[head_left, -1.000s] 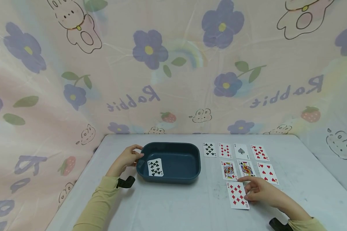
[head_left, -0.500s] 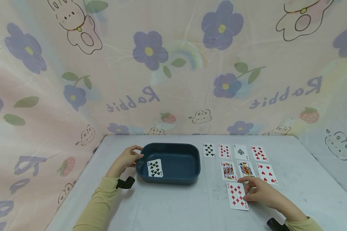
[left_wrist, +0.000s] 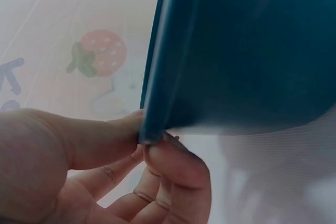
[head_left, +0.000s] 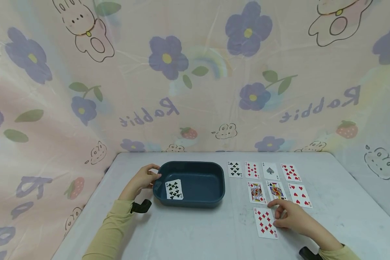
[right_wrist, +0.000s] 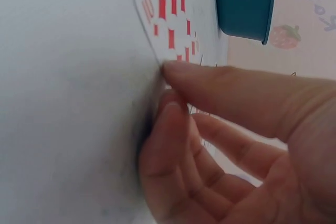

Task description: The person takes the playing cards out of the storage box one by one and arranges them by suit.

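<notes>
My left hand point(head_left: 144, 178) grips the left rim of a dark blue rectangular tray point(head_left: 195, 203). In the left wrist view, the thumb and curled index finger point(left_wrist: 178, 163) pinch the tray's rim point(left_wrist: 157, 77). A clubs playing card point(head_left: 174, 189) lies face up inside the tray, at its left. Nearer the table's front, my right hand point(head_left: 294, 218) has its thumb and index finger at the right edge of a ten of diamonds card point(head_left: 265, 223). The right wrist view shows the thumb tip point(right_wrist: 176, 72) on the edge of this ten point(right_wrist: 173, 19), index finger curled against it.
Face-up cards lie in rows right of the tray: a clubs card point(head_left: 235, 169), a diamonds card point(head_left: 252, 170), an ace of spades point(head_left: 270, 171) and a hearts card point(head_left: 291, 173) behind; two face cards point(head_left: 256, 192) and another hearts card point(head_left: 300, 195) in front. A patterned curtain point(head_left: 208, 90) hangs behind.
The ten of diamonds has shifted slightly toward the front and left, with the right hand staying at its edge. The left hand and tray have kept their places.
</notes>
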Demonstrator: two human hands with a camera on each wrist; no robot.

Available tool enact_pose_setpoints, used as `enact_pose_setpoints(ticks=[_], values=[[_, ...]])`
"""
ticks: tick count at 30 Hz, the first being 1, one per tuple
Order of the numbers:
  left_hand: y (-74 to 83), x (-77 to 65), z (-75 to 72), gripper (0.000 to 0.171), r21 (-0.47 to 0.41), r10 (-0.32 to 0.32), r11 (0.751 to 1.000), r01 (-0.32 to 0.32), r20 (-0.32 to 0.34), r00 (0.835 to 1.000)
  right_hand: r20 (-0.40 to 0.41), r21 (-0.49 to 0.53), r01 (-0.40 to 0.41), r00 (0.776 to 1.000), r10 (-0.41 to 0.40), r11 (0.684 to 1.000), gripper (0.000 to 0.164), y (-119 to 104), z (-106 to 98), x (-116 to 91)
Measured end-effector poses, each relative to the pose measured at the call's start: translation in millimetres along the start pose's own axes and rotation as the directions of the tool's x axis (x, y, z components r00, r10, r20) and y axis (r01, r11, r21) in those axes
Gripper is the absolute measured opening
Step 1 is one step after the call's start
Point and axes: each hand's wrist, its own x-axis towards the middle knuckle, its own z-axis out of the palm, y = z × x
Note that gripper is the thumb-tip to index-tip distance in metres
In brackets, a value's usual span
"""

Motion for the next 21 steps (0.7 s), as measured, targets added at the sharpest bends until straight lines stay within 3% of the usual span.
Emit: enact_pose_setpoints(ticks=[8, 12, 17, 21], values=[[-0.7, 2.8, 0.4, 0.036, 0.006, -0.004, 1.000, 0.004, -0.002, 1.000, 0.018, -0.001, 0.025, 1.000, -0.025, 1.000, 0.049, -1, -3, -1], [-1.3, 3.3, 0.5, 0.035, 0.010, -0.002, 1.000, 0.002, 0.001, 1.000, 0.069, 0.067, 0.036, 0.997, -0.041, 0.997, 0.054, -6, -14, 1], [-1.8, 3.2, 0.8, 0.034, 0.019, 0.000, 1.000, 0.000, -0.004, 1.000, 0.108, 0.082, 0.085, 0.990, -0.094, 0.993, 0.051, -25, -30, 11], [-0.6, 2.9, 0.6, 0.034, 0.018, -0.001, 1.000, 0.002, -0.003, 1.000, 0.149, 0.080, 0.184, 0.970, -0.194, 0.980, 0.047, -49, -36, 26]])
